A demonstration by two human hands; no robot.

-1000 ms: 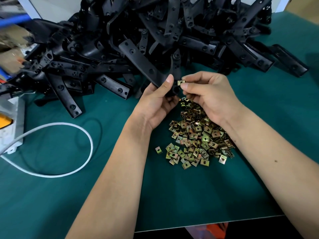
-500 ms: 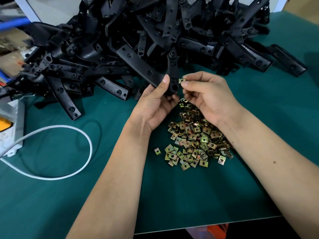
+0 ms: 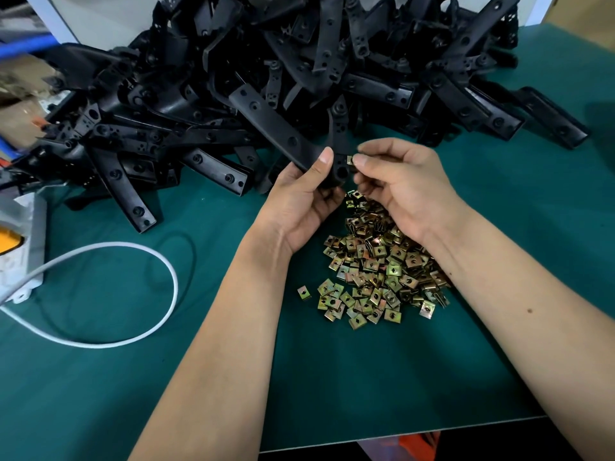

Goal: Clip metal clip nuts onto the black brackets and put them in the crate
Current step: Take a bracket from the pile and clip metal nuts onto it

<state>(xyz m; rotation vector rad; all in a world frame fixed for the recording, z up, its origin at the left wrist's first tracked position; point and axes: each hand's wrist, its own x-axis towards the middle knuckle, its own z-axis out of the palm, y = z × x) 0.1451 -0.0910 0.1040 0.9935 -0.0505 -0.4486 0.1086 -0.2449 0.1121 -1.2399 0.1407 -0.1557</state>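
Left hand (image 3: 301, 197) grips 1 black bracket (image 3: 337, 151) above the clip-nut pile (image 3: 376, 264); right hand (image 3: 404, 184) pinches 1 clip nut (image 3: 349, 160) at the bracket's edge. Best practice: align the nut squarely with the hole, then press fully home.

The light is soft and even, and it seems to come from above. The green surface (image 3: 366, 377) looks bright near the middle. Small dark shadows sit under the white cable (image 3: 143, 247) on the left. The far pile of black brackets (image 3: 299, 78) is so dark that its parts are hard to tell apart. The brass clip nuts (image 3: 376, 271) shine a little. The far left edge looks blurry, and straight lines bend near the edges.
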